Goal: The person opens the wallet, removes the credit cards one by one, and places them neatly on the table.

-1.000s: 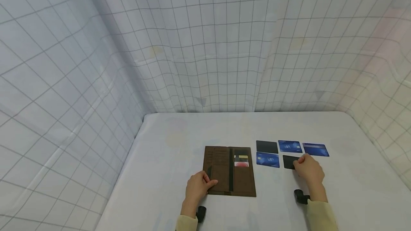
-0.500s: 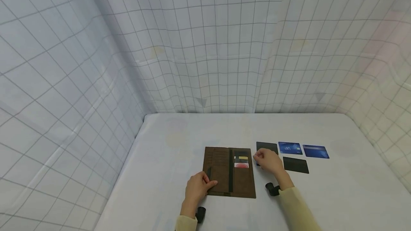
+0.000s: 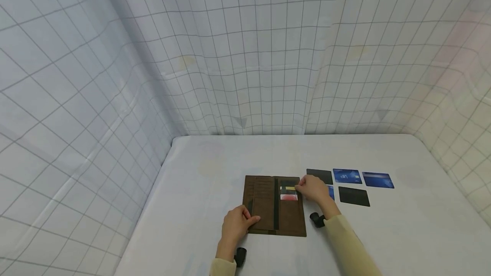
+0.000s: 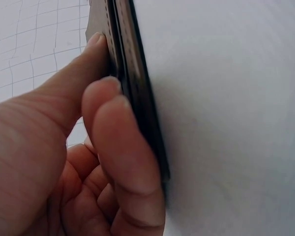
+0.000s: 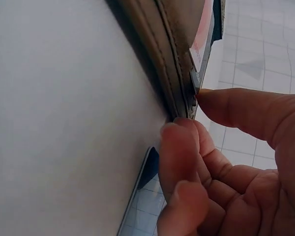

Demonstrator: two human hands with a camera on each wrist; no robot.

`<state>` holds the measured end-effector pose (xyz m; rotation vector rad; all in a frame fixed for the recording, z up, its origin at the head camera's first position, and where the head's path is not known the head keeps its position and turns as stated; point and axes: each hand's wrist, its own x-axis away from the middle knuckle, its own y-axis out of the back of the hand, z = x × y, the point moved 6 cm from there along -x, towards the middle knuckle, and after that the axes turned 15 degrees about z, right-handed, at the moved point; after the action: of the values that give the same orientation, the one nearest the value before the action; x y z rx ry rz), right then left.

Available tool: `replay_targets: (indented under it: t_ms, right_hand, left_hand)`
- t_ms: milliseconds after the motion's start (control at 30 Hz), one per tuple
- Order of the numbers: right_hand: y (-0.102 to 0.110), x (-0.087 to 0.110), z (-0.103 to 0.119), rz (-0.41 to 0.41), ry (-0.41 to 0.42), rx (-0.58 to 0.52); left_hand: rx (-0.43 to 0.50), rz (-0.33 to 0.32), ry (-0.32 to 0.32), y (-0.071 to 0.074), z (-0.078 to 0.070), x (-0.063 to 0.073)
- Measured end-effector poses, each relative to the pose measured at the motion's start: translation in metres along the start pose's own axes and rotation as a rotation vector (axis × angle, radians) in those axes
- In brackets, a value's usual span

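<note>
A brown long wallet (image 3: 261, 212) lies unfolded on the white table. My left hand (image 3: 235, 225) grips its lower left edge, thumb on top and fingertips against the side. At the right edge, beside the filled card slots, my right hand (image 3: 312, 188) pinches the wallet. In the right wrist view its thumb (image 5: 236, 108) meets the edge by a card's corner, with the fingers (image 5: 179, 152) below. Cards stick out of the slots, one of them red and white (image 3: 289, 197). A blue card (image 3: 331, 191) lies partly hidden behind the right hand.
Right of the wallet, more cards lie flat: a black card (image 3: 319, 176), a blue VIP card (image 3: 347, 176), another blue card (image 3: 378, 179) and a second black card (image 3: 353, 196). Gridded white curtains (image 3: 245, 76) surround the table (image 3: 199, 173) at the back and sides.
My right hand has left the lower black card, passed left over the blue VIP card and reached the wallet's right edge. The black card stays on the table. My left hand keeps its place.
</note>
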<state>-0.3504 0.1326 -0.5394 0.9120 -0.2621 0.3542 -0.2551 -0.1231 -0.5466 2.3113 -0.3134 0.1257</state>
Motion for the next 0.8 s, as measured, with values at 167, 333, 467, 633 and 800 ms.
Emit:
replay_targets:
  t_ms: [167, 333, 467, 633, 800]
  right_hand:
    - [-0.001, -0.004, -0.002, 0.012, 0.0, 0.007]
    - [-0.002, -0.006, -0.004, 0.021, 0.002, -0.031]
    - [-0.004, -0.007, -0.004, 0.042, 0.001, -0.062]
    - [-0.003, -0.007, -0.004, 0.053, -0.003, -0.073]
    - [-0.003, -0.008, -0.003, 0.069, 0.013, -0.082]
  left_hand:
    - [0.004, 0.001, 0.004, 0.0, -0.001, 0.001]
    - [-0.039, -0.011, 0.007, 0.0, -0.004, 0.004]
    - [-0.106, -0.022, 0.002, -0.003, -0.011, 0.01]
    - [-0.14, 0.01, 0.023, -0.012, -0.025, 0.014]
    - [-0.19, 0.044, 0.026, -0.023, -0.04, 0.013]
